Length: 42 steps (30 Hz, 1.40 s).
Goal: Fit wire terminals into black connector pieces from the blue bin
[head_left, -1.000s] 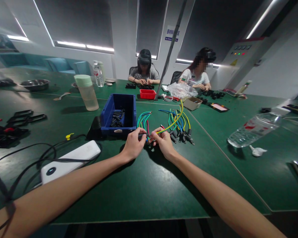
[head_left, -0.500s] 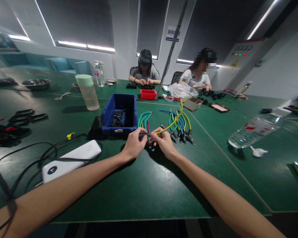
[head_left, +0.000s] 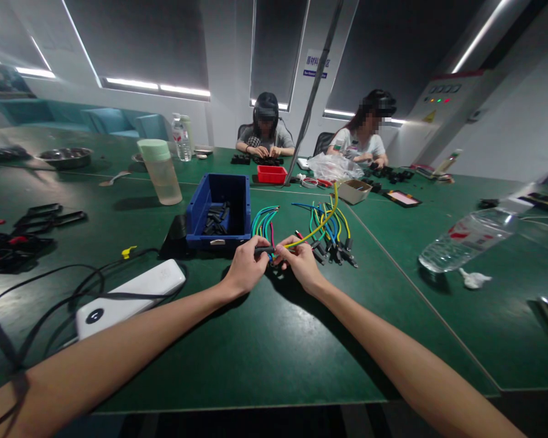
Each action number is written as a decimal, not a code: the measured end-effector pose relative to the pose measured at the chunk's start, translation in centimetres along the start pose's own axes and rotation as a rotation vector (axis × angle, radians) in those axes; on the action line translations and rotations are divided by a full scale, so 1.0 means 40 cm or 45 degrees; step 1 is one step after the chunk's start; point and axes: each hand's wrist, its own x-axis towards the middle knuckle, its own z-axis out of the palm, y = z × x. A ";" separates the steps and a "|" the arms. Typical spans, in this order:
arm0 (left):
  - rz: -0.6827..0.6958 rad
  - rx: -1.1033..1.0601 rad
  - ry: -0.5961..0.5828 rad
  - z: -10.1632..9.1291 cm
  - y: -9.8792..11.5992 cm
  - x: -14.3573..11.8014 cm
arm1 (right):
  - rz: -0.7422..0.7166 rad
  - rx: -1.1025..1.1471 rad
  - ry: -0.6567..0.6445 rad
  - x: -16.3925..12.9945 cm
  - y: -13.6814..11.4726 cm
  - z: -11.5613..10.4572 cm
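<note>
yellow wire (head_left: 317, 226) pinched by right hand (head_left: 301, 263), left hand (head_left: 246, 266) clamped on black sleeve (head_left: 263, 250); misaligned push may kink the end.

A short black tubular plastic sleeve (head_left: 265, 250) lies level just above the green table, pinched at its left end. A thin yellow insulated wire (head_left: 322, 222) enters its right end and arches up and away over a bundle of coloured leads.
</note>
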 end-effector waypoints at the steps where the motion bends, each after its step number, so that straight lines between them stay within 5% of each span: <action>1: 0.002 0.000 -0.001 0.000 0.000 0.000 | -0.002 -0.001 0.001 0.000 0.000 0.000; 23: 0.019 0.083 -0.141 0.007 -0.002 0.003 | 0.014 -0.038 -0.001 0.000 0.009 -0.001; 42: 0.047 0.099 -0.098 0.004 0.008 0.000 | 0.040 0.034 -0.019 0.001 0.006 -0.002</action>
